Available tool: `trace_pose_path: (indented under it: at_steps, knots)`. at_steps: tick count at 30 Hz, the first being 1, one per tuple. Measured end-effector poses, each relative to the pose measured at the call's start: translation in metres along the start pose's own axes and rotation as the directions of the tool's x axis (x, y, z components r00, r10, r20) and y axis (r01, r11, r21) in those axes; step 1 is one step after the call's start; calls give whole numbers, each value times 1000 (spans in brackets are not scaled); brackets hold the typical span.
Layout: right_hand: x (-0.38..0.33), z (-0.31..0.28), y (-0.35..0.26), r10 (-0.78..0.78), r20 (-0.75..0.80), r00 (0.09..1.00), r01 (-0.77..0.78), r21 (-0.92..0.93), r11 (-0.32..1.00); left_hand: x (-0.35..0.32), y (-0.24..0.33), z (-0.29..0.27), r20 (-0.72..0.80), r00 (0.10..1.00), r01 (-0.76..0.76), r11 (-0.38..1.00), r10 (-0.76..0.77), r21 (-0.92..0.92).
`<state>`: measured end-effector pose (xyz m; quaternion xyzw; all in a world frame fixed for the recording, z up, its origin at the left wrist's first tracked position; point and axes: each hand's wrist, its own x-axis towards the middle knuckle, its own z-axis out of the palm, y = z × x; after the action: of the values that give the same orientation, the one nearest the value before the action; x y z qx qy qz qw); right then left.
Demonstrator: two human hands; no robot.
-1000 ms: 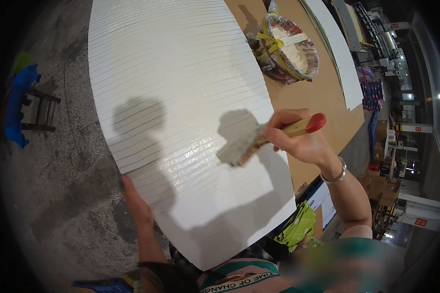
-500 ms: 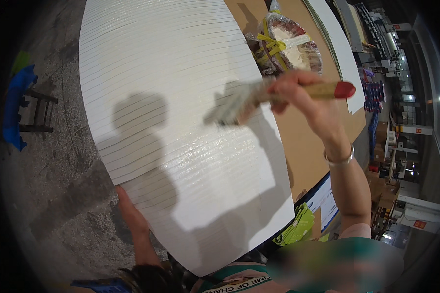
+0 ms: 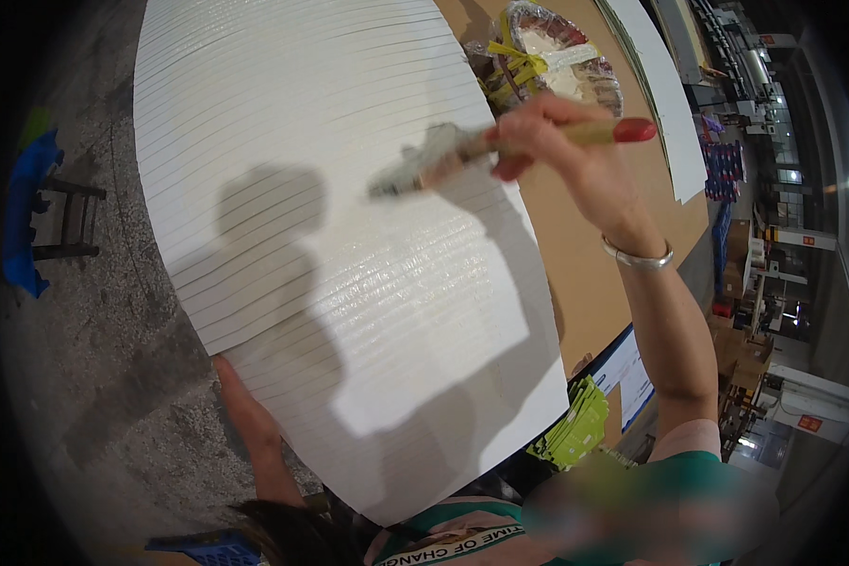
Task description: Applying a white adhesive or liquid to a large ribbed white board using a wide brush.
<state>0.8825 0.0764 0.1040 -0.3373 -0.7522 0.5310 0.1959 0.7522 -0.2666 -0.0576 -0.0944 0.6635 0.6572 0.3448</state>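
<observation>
My right hand (image 3: 561, 156) grips a wide flat brush (image 3: 448, 163) by its wooden, red-tipped handle. Its blurred bristles are over the middle of a long run of overlapping white sheets (image 3: 377, 104), fanned out in narrow strips. A wet gloss shows on the strips nearer me. My left hand (image 3: 245, 410) is at the left edge of the sheets, close to the near end; its fingers are mostly hidden by that edge. Beyond my right hand stands a bowl (image 3: 580, 75) wrapped in clear plastic and yellow tape, with whitish paste in it.
Brown board (image 3: 585, 245) covers the tabletop right of the sheets. Light-green cards (image 3: 575, 424) lie at the near right corner beside a blue-edged sheet (image 3: 627, 377). A dark stool (image 3: 66, 222) with a blue cover stands on the grey floor at left. Cardboard boxes (image 3: 740, 354) are stacked far right.
My right hand and the brush have moved left and farther from me across the sheets. My left hand stays at the left edge.
</observation>
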Motion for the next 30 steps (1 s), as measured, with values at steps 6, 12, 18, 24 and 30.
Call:
trace_pose_path:
  at_steps: [6,12,18,24,30]
  knots:
    - [-55,-8,-12,329,237,914,-251,-306,918,1,0,-5,-57,998,10,1000,-10,6]
    - [-26,0,-6,69,32,997,-67,-67,995,0,6,7,-54,998,11,999,-13,-31]
    - [-80,-9,-13,375,236,896,-310,-270,912,1,1,-2,-31,999,-10,1000,10,4]
    - [-74,-5,-11,306,152,940,-286,-143,948,3,5,1,-44,999,20,998,-17,54]
    - [-119,-19,-12,369,272,889,-301,-262,917,1,6,0,-59,997,-36,995,41,92]
